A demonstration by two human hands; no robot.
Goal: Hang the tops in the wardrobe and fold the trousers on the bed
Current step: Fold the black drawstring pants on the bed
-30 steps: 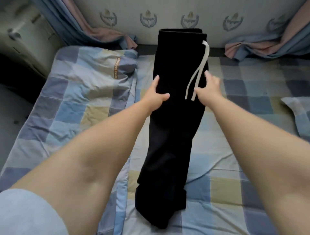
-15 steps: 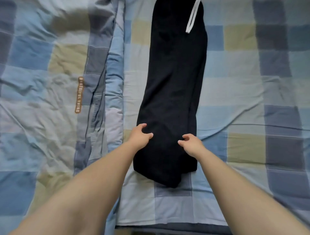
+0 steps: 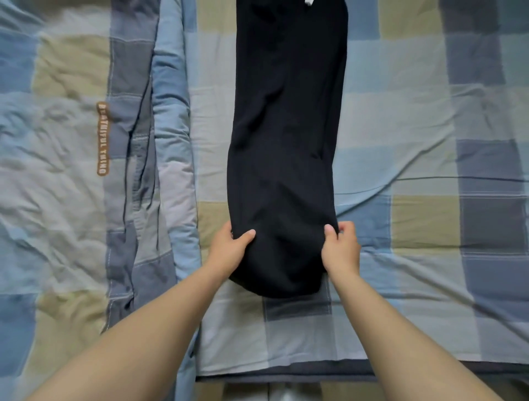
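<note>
A person leans over a bed covered by a patchwork sheet of blue, grey and pale yellow squares, both bare forearms reaching forward. A pair of black soft-fabric trousers lies lengthwise down the middle of the bed, legs stacked one on the other, waist end running out of the top of the view where a scrap of white drawstring shows. The left hand pinches the left edge of the trousers close to the hem end, thumb on top of the cloth and fingers tucked beneath. The right hand pinches the right edge at the same level, fingers curled onto the fabric. Each grip is clamped on cloth. To the left lies a rumpled checked quilt with a brown label strip.

This looks like the start of a lengthwise fold, hem end carried up toward the waist. The risk: each pinch may hold only the top leg, so the lower leg would stay behind and the layers would slide apart. Uneven lifting could skew the fold, and dragging could rumple the sheet beneath
</note>
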